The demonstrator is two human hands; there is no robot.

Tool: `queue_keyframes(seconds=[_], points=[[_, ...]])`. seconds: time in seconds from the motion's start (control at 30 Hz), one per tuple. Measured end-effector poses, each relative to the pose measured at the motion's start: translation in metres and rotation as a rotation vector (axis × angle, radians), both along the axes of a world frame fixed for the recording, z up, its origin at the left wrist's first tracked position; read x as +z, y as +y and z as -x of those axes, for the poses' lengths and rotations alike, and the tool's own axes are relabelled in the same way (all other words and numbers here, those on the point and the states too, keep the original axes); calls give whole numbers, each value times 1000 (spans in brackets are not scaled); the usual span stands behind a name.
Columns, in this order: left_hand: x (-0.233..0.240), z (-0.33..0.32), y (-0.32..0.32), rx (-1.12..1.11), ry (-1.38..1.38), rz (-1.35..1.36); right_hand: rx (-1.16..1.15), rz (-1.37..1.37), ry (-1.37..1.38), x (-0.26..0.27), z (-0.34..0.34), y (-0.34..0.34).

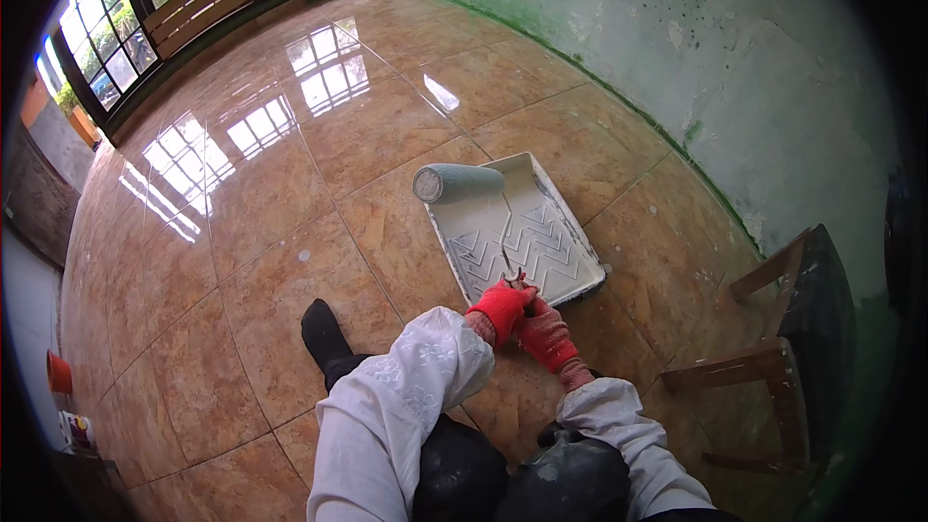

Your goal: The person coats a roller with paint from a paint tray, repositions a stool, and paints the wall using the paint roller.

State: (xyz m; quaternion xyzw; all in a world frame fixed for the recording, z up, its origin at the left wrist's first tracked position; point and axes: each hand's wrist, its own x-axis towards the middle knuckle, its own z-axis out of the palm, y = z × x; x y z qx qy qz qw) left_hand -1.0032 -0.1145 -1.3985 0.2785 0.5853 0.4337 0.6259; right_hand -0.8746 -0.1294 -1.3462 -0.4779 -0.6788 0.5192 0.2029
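My left hand and my right hand, both in red knitted gloves, meet at the near edge of a paint tray. They are closed around the handle of a paint roller, which is mostly hidden by the fingers. The roller's bent wire frame runs away from me over the tray. Its pale blue-grey roller cover lies across the far left part of the tray, its end past the left rim. The white paint tray rests on the floor, with zigzag ridges and whitish paint inside.
Brown floor tiles bear pale spots. A wooden chair with a dark seat stands at the right, near a patchy green and white wall. An orange pot is at the far left. A slatted wooden bench stands by the windows.
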Motion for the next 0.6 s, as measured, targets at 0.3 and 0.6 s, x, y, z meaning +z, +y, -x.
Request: queue_keyframes(seconds=[0.3, 0.6], points=[[10, 5, -3, -26, 64, 0, 60, -14, -48, -6, 2, 1], [8, 6, -4, -44, 128, -17, 43, 73, -42, 10, 5, -4]])
